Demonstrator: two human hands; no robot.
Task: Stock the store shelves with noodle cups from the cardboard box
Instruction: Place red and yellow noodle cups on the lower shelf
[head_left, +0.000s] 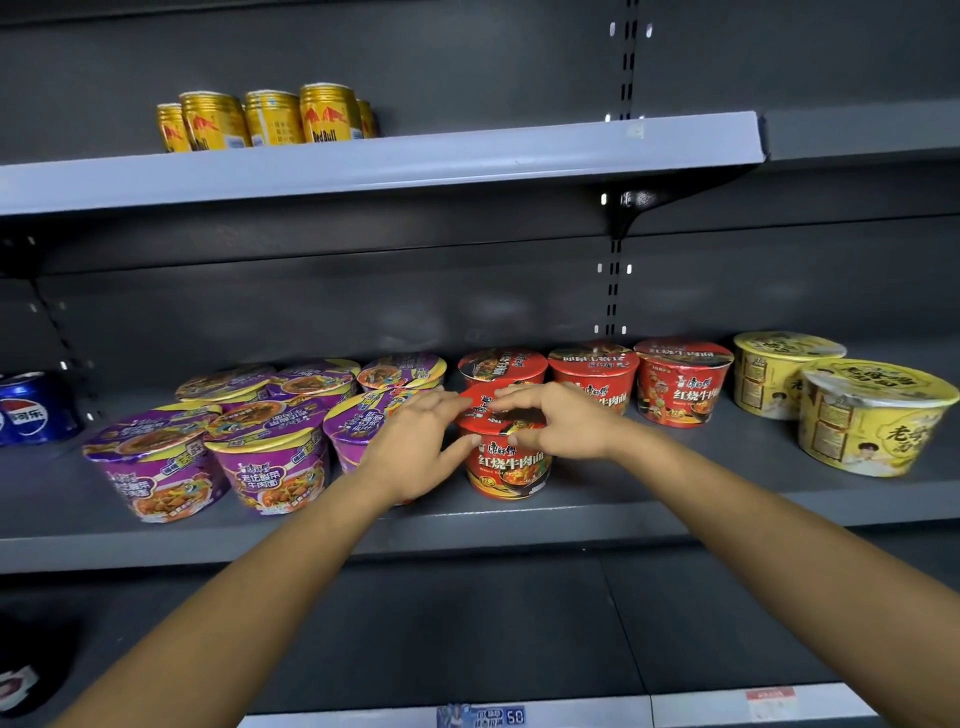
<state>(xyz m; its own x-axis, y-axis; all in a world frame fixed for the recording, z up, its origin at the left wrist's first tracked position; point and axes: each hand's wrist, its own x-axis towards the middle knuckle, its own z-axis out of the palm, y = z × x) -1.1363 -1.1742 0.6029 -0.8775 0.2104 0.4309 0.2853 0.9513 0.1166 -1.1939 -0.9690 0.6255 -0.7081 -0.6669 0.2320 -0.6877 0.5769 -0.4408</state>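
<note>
While left hand (415, 441) and right hand (563, 423) clasp the red noodle cup (506, 465) between them at its stiffer rim, its light, thin wall probably dents if squeezed.

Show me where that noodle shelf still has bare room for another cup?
Widest bare patch on the middle shelf: front right, between the red noodle cup the left hand and right hand hold, the back-row red cups and the front yellow cup. The upper shelf looks bare right of the Red Bull cans. Crowded: the purple cups, packed tight at left.
</note>
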